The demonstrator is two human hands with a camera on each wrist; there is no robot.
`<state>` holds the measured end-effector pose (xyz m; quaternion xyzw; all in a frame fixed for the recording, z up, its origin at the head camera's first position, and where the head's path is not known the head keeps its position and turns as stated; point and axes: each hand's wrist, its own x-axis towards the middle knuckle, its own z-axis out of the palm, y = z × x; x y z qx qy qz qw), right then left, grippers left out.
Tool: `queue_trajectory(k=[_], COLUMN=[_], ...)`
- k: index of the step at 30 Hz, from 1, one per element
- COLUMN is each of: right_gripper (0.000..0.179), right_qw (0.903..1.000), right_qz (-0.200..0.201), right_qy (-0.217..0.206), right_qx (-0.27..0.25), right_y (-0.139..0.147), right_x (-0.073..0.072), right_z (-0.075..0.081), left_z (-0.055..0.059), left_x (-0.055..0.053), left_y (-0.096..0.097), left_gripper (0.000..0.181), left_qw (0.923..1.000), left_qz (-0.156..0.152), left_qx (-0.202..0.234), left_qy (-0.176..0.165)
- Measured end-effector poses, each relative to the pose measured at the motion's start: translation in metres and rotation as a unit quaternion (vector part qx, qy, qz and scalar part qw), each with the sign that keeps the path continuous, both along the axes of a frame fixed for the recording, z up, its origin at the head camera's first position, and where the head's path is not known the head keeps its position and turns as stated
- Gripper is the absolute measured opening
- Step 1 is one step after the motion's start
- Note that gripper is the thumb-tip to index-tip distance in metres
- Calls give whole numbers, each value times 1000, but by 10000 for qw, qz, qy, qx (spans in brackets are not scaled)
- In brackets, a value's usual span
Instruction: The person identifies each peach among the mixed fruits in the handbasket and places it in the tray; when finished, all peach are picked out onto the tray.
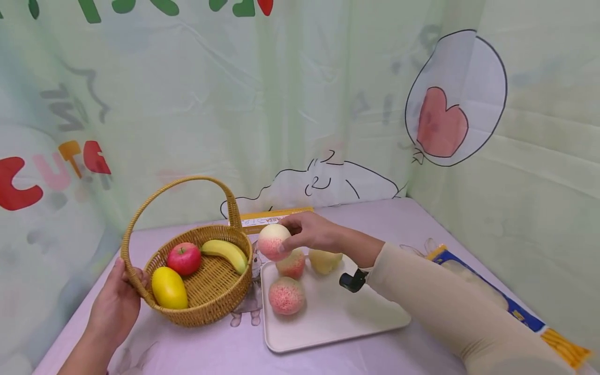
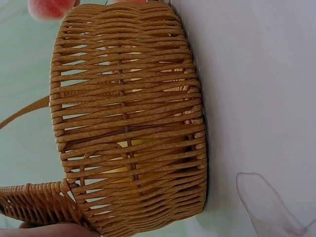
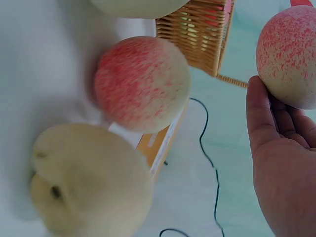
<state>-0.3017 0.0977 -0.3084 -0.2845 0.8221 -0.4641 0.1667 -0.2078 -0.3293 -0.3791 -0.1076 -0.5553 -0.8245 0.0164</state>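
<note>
My right hand (image 1: 311, 233) grips a pink-and-cream peach (image 1: 273, 242) in the air above the tray's back left corner; the right wrist view shows this peach (image 3: 289, 57) at the fingertips. At the left, my left hand (image 1: 114, 304) holds the wicker basket (image 1: 208, 311) where its tall handle meets the rim. Inside lie a red apple (image 1: 184, 259), a banana (image 1: 228, 255) and a yellow mango-like fruit (image 1: 170, 288). On the white tray (image 1: 347, 317) rest a front peach (image 1: 287, 296), a back peach (image 1: 292, 264) and a pale yellow pear-like fruit (image 1: 325, 261).
An orange-and-white box (image 1: 255, 221) lies at the back, partly behind the basket and right hand. Along the right side lies a blue-and-orange package (image 1: 487, 291), partly covered by the right sleeve. Printed curtains (image 1: 290, 104) enclose the table's back and sides.
</note>
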Motion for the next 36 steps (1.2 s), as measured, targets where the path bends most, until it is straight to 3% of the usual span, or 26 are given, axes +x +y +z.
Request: queue_trajectory(k=[7,14,27,36], right_gripper=[43,47,51,51], right_qw=[9997,9988,9966,9945], right_qz=[-206,-406,-685,-979], right_qy=[58,-179,-401,-381], right_qx=[-140,-219,-204,47], right_y=[19,36,63,77], right_x=[7,17,35,53], right_z=[-5,-13,-47,-61], left_z=[1,2,1,1], left_x=[0,0,1,2], left_y=[0,0,0,0], left_gripper=[24,25,29,24], left_qw=[10000,9999,9999,9999], left_qz=[62,79,71,66], left_qx=[-30,-8,-61,82], left_qy=[-60,-81,-69,-96])
